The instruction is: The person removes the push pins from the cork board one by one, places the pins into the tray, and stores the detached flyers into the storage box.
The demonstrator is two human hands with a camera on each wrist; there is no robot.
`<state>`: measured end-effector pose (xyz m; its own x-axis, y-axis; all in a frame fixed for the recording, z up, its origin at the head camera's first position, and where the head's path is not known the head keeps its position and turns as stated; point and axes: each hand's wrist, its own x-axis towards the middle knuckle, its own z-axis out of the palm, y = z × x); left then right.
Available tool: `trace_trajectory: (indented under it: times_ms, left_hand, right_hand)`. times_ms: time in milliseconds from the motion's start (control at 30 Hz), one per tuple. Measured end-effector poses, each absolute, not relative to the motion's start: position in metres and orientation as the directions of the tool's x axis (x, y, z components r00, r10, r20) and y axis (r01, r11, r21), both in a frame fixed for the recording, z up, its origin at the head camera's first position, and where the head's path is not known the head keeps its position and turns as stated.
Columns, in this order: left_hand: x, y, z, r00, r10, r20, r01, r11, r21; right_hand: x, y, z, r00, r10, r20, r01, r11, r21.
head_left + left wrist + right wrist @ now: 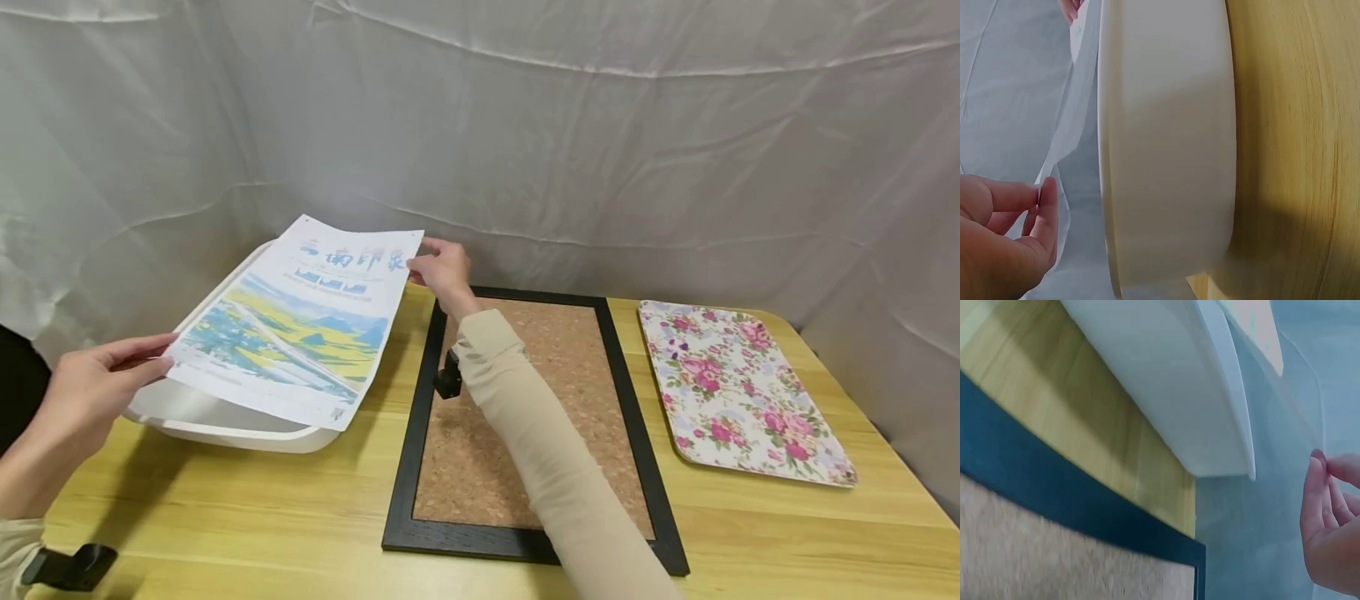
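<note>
A printed poster (300, 325), white with a blue, green and yellow landscape and blue lettering, is held tilted above a white plastic basin (247, 439). My left hand (105, 379) pinches its near left corner between thumb and fingers. At the far right edge, my right hand (444, 271) pinches the paper near the top corner. In the left wrist view the left hand (1013, 231) grips the paper beside the basin's side wall (1172, 144). The right wrist view has the right hand (1335, 519) pinching the sheet's edge. The poster covers most of the basin's inside.
A cork board with a black frame (401, 508) lies on the wooden table (262, 517), partly under the right forearm. Further right lies a floral tray or board (742, 392) with rounded corners. Grey cloth (555, 150) hangs behind the table.
</note>
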<state>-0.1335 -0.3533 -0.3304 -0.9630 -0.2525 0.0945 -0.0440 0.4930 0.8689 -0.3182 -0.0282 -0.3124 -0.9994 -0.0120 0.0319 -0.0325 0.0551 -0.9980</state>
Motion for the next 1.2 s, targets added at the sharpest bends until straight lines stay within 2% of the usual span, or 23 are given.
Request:
trace_trajectory:
  times_ms: [200, 433, 600, 933, 1200]
  left_hand:
    - [-0.132, -0.352, -0.332, -0.925, -0.374, 0.062, -0.180, 0.577, 0.797]
    - [-0.135, -0.353, -0.327, -0.897, -0.429, 0.106, -0.198, 0.604, 0.772]
    - [-0.135, -0.352, -0.331, -0.891, -0.446, 0.086, -0.233, 0.612, 0.755]
    - [-0.134, -0.367, -0.355, -0.908, -0.416, 0.053, -0.227, 0.594, 0.772]
    - [-0.128, -0.367, -0.353, -0.974, -0.226, 0.000, -0.161, 0.693, 0.703]
  right_hand:
    - [-0.319, -0.044, -0.315, -0.997, 0.043, 0.070, -0.066, 0.100, -0.993]
    - [-0.317, -0.047, -0.320, -0.992, 0.070, 0.108, -0.100, 0.109, -0.989]
    - [-0.317, -0.052, -0.326, -0.991, 0.078, 0.104, -0.095, 0.116, -0.989]
    - [-0.310, -0.058, -0.335, -0.994, 0.040, 0.103, -0.090, 0.249, -0.964]
    - [-0.309, -0.053, -0.344, -0.991, 0.002, 0.131, -0.125, 0.266, -0.956]
